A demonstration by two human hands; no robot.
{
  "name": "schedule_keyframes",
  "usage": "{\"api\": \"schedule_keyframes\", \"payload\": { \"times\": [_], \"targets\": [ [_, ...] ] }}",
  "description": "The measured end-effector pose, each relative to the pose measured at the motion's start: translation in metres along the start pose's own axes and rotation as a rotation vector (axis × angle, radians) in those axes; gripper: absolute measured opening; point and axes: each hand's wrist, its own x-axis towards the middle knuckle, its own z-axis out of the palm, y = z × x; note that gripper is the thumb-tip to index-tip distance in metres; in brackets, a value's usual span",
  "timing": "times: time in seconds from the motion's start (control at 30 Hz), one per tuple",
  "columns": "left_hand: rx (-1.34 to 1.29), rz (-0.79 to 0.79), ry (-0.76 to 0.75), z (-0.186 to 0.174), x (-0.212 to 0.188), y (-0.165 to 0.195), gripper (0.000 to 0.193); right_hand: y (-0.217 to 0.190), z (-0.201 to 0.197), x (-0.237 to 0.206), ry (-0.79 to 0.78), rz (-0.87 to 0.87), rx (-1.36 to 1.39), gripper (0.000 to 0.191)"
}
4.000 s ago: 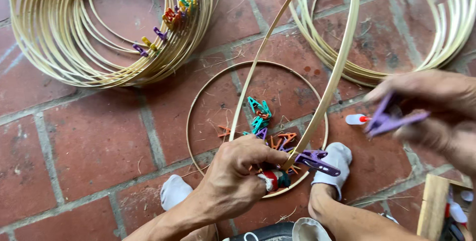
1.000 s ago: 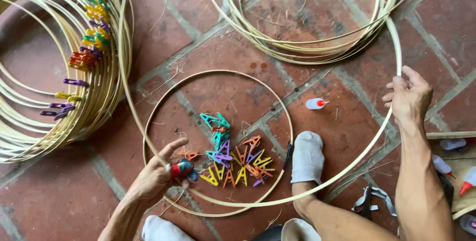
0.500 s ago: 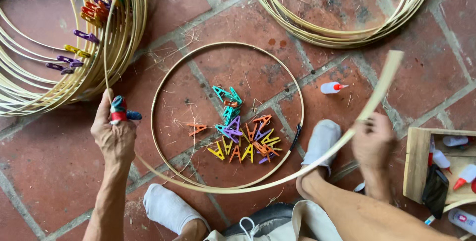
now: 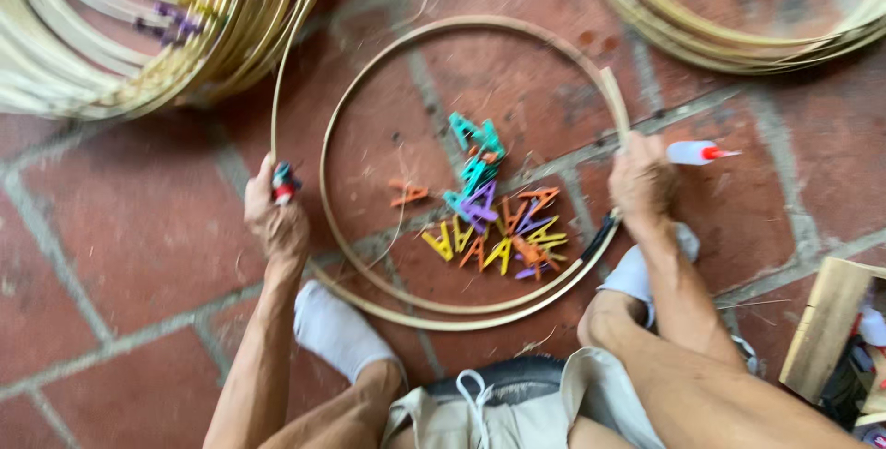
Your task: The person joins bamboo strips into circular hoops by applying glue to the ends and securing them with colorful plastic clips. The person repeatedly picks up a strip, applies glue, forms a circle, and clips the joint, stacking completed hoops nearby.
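While the wooden box (image 4: 821, 320) at the right edge shows only blurred contents, the left hand (image 4: 273, 214) has its fingers clamped on a red-and-blue clip and the pale bamboo strip (image 4: 281, 71). The right hand (image 4: 641, 181) grips the strip's other end, fingers closed, bowing it around the flat hoop (image 4: 369, 71) ringing coloured clips (image 4: 489, 214) on the brick floor (image 4: 129, 227); hoop stacks (image 4: 111, 34) crowd both upper corners.

clips (image 4: 489, 214): teal, purple, orange, yellow
hoop (image 4: 369, 80): pale tan
floor (image 4: 120, 227): red-brown brick
socks (image 4: 337, 329): white

Stacked bamboo hoops (image 4: 111, 61), a glue bottle (image 4: 694, 152), wooden box (image 4: 824, 324).
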Motion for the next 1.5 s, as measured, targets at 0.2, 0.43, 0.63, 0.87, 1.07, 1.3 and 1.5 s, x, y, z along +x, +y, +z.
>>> {"api": "schedule_keyframes", "payload": {
  "times": [0.2, 0.43, 0.63, 0.87, 1.07, 1.3, 1.5],
  "targets": [
    [-0.036, 0.049, 0.095, 0.021, -0.004, -0.033, 0.033, 0.007, 0.022, -0.002, 0.129, 0.059, 0.616, 0.046],
    [-0.094, 0.08, 0.146, 0.033, -0.002, -0.038, 0.031, -0.034, 0.006, -0.017, 0.198, -0.253, 0.393, 0.043],
    [-0.346, -0.072, 0.022, 0.027, -0.017, -0.028, 0.031, -0.038, -0.003, -0.011, 0.199, -0.222, 0.397, 0.049],
    [-0.467, -0.331, 0.021, 0.016, -0.016, -0.042, 0.033, -0.025, -0.004, -0.004, 0.196, -0.293, 0.346, 0.033],
    [-0.672, -0.181, -0.057, 0.036, -0.018, -0.039, 0.032, -0.031, 0.001, -0.012, 0.125, -0.275, 0.432, 0.04],
    [-0.714, -0.612, -0.255, 0.004, -0.039, -0.034, 0.032, -0.026, 0.006, 0.004, 0.014, -0.223, 0.517, 0.036],
    [-0.832, -0.613, -0.357, 0.011, 0.012, -0.007, 0.034, -0.04, 0.0, 0.017, 0.017, -0.251, 0.582, 0.037]
  ]
}}
